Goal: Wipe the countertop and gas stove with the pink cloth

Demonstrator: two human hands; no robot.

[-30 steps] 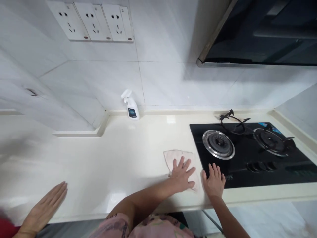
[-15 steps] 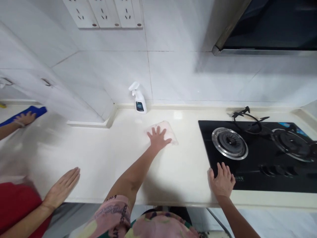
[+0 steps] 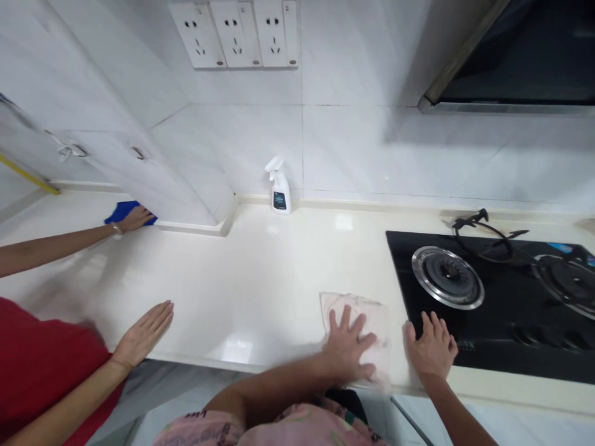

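Worktop seen from above, read left to right. A co-worker's far hand (image 3: pixel 134 218) is pressing a blue cloth (image 3: pixel 116 214) along the back of the bench (image 3: pixel 242 279), just beside the foot of a white cabinet (image 3: pixel 162 167), its fingers lying over the cloth and mostly flat. The co-worker's near hand (image 3: pixel 144 333) is resting on the bench, fingers straight and close together, holding nothing. A white trigger spray bottle (image 3: pixel 279 195) is standing upright against the back upstand, well apart from all the hands. The person's left hand (image 3: pixel 348 347) is pressing a pale pink cloth (image 3: pixel 374 322) onto the bench near its front edge, fingers spread wide and flat rather than gripping. The right hand (image 3: pixel 432 347) is resting at the front of a black glass gas hob (image 3: pixel 493 362), fingers spread and empty, with the tips appearing to touch the glass.

Risks: the pink cloth is lying close to the front edge, so heavy pressure there could drag it off the bench. (A sideways push could also catch it on the hob's rim.) The blue cloth could snag in the cabinet corner.
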